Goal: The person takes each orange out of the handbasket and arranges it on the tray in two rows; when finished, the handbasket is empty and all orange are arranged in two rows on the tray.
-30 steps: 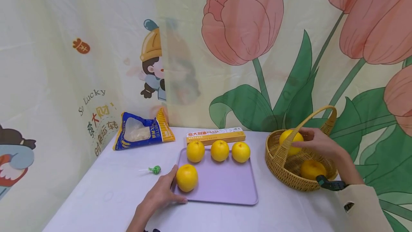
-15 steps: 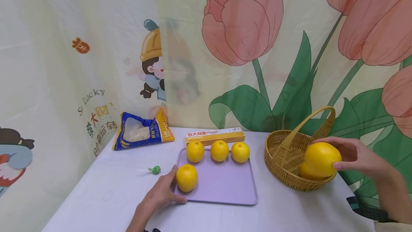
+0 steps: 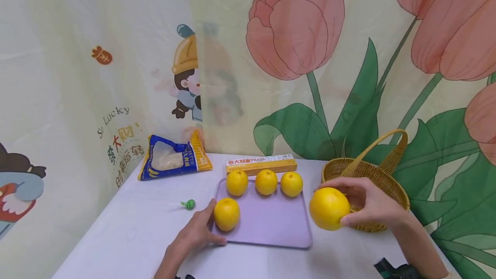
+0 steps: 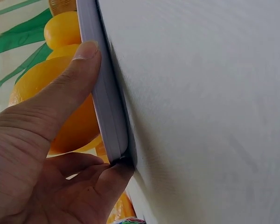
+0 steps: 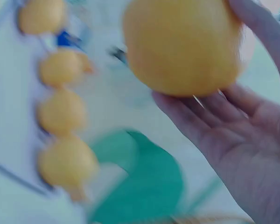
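Note:
My right hand (image 3: 373,203) holds an orange (image 3: 329,209) between thumb and fingers, above the table between the tray and the wicker basket (image 3: 395,184). In the right wrist view the same orange (image 5: 182,46) sits against the fingertips. My left hand (image 3: 195,227) grips the near-left corner of the purple tray (image 3: 267,218); in the left wrist view its thumb (image 4: 72,88) lies along the tray's rim (image 4: 107,107). One orange (image 3: 227,214) stands on the tray beside the left hand. Three more oranges (image 3: 266,182) line its far edge. The hand hides part of the basket's inside.
Behind the tray lies a pasta box (image 3: 261,165). A blue and yellow pasta bag (image 3: 174,156) leans at the back left. A green lollipop (image 3: 188,204) lies left of the tray. The basket's tall handle (image 3: 401,141) arches up at the right.
My right hand has lifted an orange out of the basket, swung it over the basket's right side, then brought it left toward the tray. The left hand stays at the tray corner.

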`<state>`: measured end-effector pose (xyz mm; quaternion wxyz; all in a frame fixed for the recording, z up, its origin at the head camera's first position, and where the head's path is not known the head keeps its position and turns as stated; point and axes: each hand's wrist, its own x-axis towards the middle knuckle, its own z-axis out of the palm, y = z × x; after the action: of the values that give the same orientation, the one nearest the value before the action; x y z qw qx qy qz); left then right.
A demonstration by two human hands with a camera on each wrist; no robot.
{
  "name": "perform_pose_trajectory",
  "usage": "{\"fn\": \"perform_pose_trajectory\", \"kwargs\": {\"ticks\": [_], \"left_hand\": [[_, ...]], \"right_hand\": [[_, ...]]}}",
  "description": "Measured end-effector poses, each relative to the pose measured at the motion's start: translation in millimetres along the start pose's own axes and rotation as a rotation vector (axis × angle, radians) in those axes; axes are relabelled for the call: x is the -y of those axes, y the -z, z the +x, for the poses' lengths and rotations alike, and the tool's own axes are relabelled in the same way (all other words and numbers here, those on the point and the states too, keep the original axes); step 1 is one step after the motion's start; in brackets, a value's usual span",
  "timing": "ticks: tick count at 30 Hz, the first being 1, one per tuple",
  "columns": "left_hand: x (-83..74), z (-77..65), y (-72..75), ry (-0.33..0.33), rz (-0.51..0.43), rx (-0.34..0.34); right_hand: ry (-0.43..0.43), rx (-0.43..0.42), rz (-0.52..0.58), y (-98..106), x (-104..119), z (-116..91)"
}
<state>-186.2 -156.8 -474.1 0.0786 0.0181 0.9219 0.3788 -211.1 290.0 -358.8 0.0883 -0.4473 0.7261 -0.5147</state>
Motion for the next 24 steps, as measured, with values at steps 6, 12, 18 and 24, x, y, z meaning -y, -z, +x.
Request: {"fn": "perform_pose_trajectory", "kwargs": {"ticks": [6,12,18,24], "left_hand": [[2.3,-0.3,-2.2,-0.009,0.001,-0.002],[2.1,2.0,-0.9,-0.024,0.011,-0.011],[1.1,3.1,-0.4,-0.007,0.012,-0.003],[-0.8,1.9,-0.5,0.001,0.007,0.0]], "right_hand": [[-0.089,-0.068,0.079,-60.4,-24.0,34.0],[-0.233,-0.271,0.114,-99.6,-46.2,56.4],[-0.369,-0.424,0.064,-125.3,-66.0,66.7],[-0.435,-0.44,0.036,-137.6,-83.3,67.2]]}}
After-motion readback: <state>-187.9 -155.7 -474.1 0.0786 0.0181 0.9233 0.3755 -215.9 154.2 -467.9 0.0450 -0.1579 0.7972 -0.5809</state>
